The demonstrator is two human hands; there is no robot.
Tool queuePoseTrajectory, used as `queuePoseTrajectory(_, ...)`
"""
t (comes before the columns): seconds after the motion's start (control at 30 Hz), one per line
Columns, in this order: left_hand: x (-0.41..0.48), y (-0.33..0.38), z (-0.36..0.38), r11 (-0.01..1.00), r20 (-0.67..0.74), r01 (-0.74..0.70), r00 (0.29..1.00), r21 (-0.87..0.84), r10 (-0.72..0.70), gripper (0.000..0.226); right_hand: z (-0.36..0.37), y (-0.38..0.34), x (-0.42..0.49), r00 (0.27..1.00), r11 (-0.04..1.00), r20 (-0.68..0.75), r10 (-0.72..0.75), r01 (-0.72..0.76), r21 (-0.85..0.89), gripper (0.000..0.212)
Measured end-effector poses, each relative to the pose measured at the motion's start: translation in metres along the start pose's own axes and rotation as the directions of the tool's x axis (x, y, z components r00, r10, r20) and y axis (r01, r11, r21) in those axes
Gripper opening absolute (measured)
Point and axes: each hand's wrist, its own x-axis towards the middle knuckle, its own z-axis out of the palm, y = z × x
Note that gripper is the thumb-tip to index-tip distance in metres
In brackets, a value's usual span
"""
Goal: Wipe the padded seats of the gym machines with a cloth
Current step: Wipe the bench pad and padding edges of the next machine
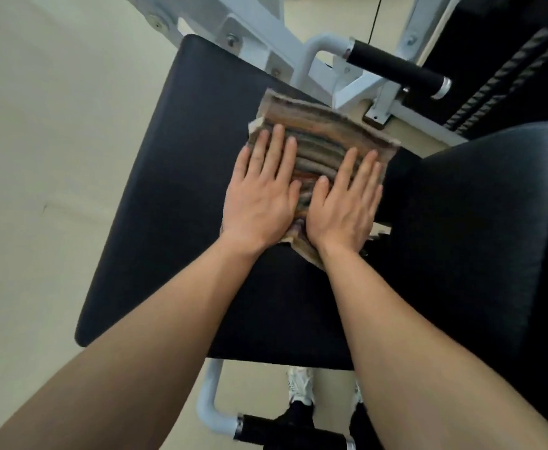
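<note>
A black padded seat [175,196] of a gym machine fills the middle of the head view. A folded striped cloth [318,138] in brown, grey and orange lies on the seat's far right part. My left hand [261,193] presses flat on the cloth's left side, fingers stretched out. My right hand [344,206] lies flat on the cloth's right side, next to the left hand. A second black pad [480,241] rises at the right, touching the seat.
The white metal frame [266,37] of the machine stands behind the seat. A black handle grip [396,68] sticks out at the upper right, another [285,430] at the bottom. Beige floor [39,157] lies to the left. My white shoes [300,384] show below the seat.
</note>
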Motion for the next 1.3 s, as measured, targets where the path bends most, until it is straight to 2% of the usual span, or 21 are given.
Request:
queuePoseTrajectory(0.07,-0.061,0.001,-0.002,1.000,0.057,-0.016,0.998,0.021,0.015,0.063,0.006,0.009,-0.065,0.998,0.999,0.040,0.041,-0.042,0.024,0.072)
queuePoseTrajectory(0.17,-0.146,-0.015,-0.008,0.998,0.122,-0.027,0.992,0.051,0.020,0.061,0.011,0.016,-0.155,0.987,0.999,0.155,-0.037,0.035,0.013,0.073)
queuePoseTrajectory(0.27,-0.166,-0.029,-0.008,0.997,0.155,-0.038,0.988,0.064,0.028,0.061,0.010,0.016,-0.161,0.971,0.996,0.225,-0.087,0.089,0.003,0.075)
queuePoseTrajectory(0.4,-0.102,-0.012,-0.003,0.998,0.094,0.025,0.995,0.065,-0.031,0.064,0.002,0.001,-0.065,0.983,0.996,0.163,-0.084,0.087,-0.013,0.074)
queuePoseTrajectory(0.57,0.006,0.019,0.002,0.977,-0.011,0.212,0.977,-0.034,-0.213,0.066,-0.015,-0.010,0.047,0.984,0.991,0.136,-0.114,0.123,-0.061,0.068)
queuePoseTrajectory(0.73,0.050,0.024,0.003,0.968,-0.079,0.247,0.965,-0.042,-0.250,0.065,-0.022,-0.026,0.095,0.989,0.987,0.062,-0.138,0.142,-0.075,0.057)
queuePoseTrajectory(0.83,0.066,0.017,0.001,0.965,-0.083,0.260,0.962,-0.026,-0.261,0.064,-0.027,-0.048,0.109,0.974,0.977,0.075,-0.212,0.213,-0.015,0.047)
queuePoseTrajectory(0.97,0.093,-0.006,-0.013,0.992,-0.059,0.129,0.990,0.019,-0.127,0.058,-0.031,-0.055,0.114,0.931,0.938,0.122,-0.344,0.335,0.093,0.045)
queuePoseTrajectory(1.07,0.119,-0.038,-0.028,0.997,-0.033,0.018,0.999,0.074,-0.015,0.049,-0.039,-0.072,0.121,0.883,0.884,0.162,-0.440,0.394,0.252,0.037)
queuePoseTrajectory(1.13,0.136,-0.063,-0.041,0.990,-0.009,0.026,1.000,0.142,-0.025,0.039,-0.044,-0.095,0.124,0.831,0.829,0.182,-0.525,0.452,0.330,0.037)
queuePoseTrajectory(1.2,0.155,-0.086,-0.056,0.981,0.049,0.054,0.997,0.188,-0.065,0.036,-0.048,-0.122,0.133,0.788,0.803,0.237,-0.569,0.470,0.366,0.047)
queuePoseTrajectory(1.3,0.184,-0.112,-0.076,0.961,0.184,0.128,0.967,0.246,-0.176,0.045,-0.047,-0.154,0.155,0.720,0.801,0.390,-0.574,0.394,0.451,0.064)
